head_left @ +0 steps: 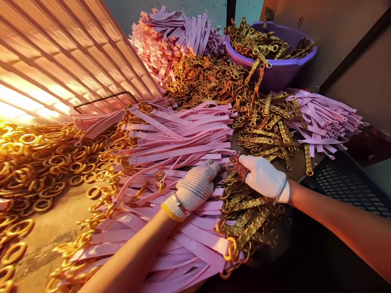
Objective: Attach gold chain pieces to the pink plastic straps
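Note:
My left hand (197, 183), in a dotted knit glove with a yellow cuff, is closed above a spread of pink straps (183, 244); its fingertips and whatever they hold are hidden. Just right of it, my right hand (261, 175) wears a white glove with reddish-brown fingertips. Its fingers are pinched together, a bit of gold ring showing at their tips; I cannot make out what they grip. Below my right hand, gold braided chain pieces (250, 219) lie at the straps' ends, some joined by gold rings (232, 248). More pink straps (183, 134) lie beyond my hands.
Loose gold rings (55, 158) cover the left side. At the back are a pink strap pile (171, 36), a heap of gold pieces (207, 79) and a purple basin (275, 69) of chain pieces. A slatted panel (70, 53) stands left; a dark crate (351, 183) sits right.

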{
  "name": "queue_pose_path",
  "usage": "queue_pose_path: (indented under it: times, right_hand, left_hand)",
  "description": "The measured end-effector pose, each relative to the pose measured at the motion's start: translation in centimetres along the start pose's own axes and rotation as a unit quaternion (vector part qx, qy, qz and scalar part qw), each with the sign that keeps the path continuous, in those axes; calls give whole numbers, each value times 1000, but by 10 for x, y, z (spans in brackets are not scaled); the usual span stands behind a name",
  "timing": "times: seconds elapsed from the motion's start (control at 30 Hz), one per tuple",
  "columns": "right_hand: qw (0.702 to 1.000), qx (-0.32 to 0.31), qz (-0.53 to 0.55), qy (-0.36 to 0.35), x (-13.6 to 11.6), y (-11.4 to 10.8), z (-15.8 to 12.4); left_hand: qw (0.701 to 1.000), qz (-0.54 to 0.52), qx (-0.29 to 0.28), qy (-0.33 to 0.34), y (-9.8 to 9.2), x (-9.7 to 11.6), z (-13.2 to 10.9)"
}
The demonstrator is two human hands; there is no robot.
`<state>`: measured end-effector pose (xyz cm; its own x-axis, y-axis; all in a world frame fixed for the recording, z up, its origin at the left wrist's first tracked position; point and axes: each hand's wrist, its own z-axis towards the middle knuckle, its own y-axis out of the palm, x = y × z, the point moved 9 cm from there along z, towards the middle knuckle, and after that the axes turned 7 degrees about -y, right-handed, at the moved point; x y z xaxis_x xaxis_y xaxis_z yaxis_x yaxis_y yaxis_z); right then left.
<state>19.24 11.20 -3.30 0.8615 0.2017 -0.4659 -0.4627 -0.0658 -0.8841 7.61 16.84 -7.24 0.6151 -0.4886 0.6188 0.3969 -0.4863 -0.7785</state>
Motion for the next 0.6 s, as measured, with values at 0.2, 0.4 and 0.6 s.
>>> queue_pose_path:
  times: [0.2,0.4,0.6]
  right_hand:
    - [992,-71,-98,-24,-22,9,3]
    - [988,-64,-139,-35,-41,13,15]
    - [979,-67,-191,-28,-46,18,23]
  left_hand:
    - [945,-290,-8,-152,-14,-19,-13]
    - [880,-429,-76,-190,-3,-16,-21]
    - [894,-408,-52,-181,3,-15,-26]
